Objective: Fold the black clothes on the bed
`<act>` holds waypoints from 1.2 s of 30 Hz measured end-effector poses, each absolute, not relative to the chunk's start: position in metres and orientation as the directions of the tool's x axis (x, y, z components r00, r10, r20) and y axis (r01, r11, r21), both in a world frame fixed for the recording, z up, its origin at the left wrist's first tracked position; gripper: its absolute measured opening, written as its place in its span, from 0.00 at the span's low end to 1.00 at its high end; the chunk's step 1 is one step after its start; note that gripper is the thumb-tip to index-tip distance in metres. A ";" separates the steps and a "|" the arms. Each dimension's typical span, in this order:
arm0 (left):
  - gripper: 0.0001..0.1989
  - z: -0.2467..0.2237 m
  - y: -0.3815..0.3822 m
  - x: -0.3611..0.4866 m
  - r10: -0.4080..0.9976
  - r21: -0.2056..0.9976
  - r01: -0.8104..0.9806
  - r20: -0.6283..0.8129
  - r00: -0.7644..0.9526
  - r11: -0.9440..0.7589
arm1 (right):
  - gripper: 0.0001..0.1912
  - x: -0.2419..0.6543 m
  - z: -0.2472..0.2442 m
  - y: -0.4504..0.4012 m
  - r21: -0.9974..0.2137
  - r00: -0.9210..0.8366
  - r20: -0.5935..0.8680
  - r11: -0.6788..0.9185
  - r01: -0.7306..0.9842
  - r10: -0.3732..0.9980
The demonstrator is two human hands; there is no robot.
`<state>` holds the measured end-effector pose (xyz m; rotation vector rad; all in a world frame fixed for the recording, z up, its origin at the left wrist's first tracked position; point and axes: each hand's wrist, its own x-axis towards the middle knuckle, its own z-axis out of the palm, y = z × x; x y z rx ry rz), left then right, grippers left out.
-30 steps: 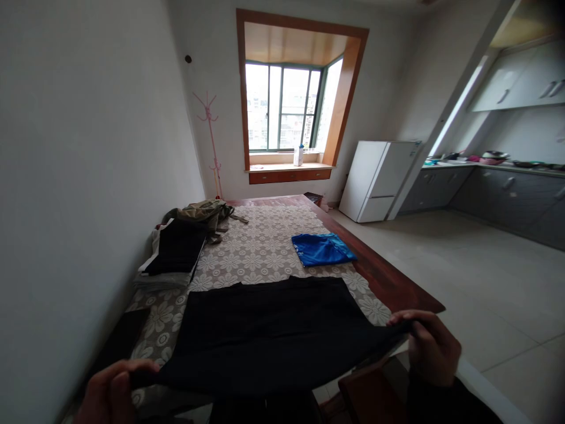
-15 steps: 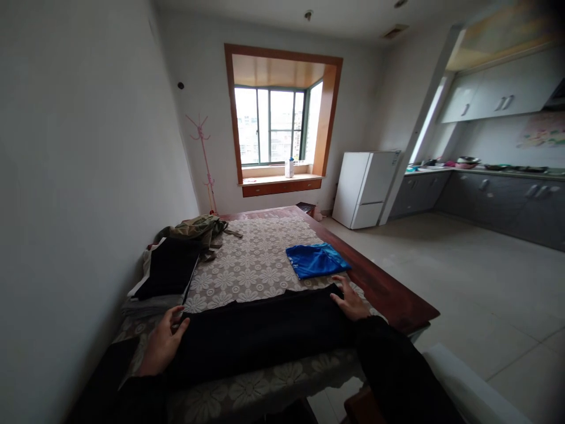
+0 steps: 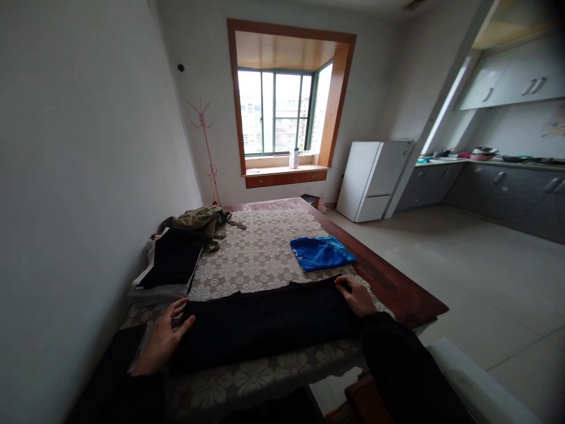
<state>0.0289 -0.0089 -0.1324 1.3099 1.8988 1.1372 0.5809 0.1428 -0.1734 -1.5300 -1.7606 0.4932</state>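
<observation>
A long black garment (image 3: 269,321) lies folded in a strip across the near part of the table, on a floral lace cloth (image 3: 253,247). At its left end is my left hand (image 3: 165,335), thumb and fingers apart, beside the fabric edge. My right hand (image 3: 356,296) is at the far right corner of the garment, thumb and forefinger closed on its edge. Beyond the right hand lies a folded blue garment (image 3: 322,253).
At the table's left side, against the wall, dark and grey folded clothes (image 3: 172,259) lie with an olive bag (image 3: 198,218). The table's bare red wood edge (image 3: 397,288) runs along the right. A white fridge (image 3: 373,179) and pink coat rack (image 3: 206,147) stand beyond.
My right thumb and forefinger have closed on the black garment's corner. My left hand stays spread at the left end. The camera view has tilted down and shifted slightly left.
</observation>
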 end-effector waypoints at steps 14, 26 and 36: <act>0.36 -0.139 -0.072 0.048 0.947 0.810 0.572 0.068 -0.314 0.131 | 0.14 0.576 -0.177 0.138 -0.664 -0.029 0.291 0.224 0.713 0.956; 0.22 -0.124 -0.037 0.172 0.944 0.364 0.926 0.329 -0.028 -0.099 | 0.24 0.484 -0.148 0.064 -0.256 -0.309 0.442 0.448 0.857 0.842; 0.28 -0.169 0.016 0.238 0.937 0.109 0.981 0.327 0.119 -0.162 | 0.30 0.381 -0.184 0.054 -0.193 -0.437 0.233 0.482 0.855 0.869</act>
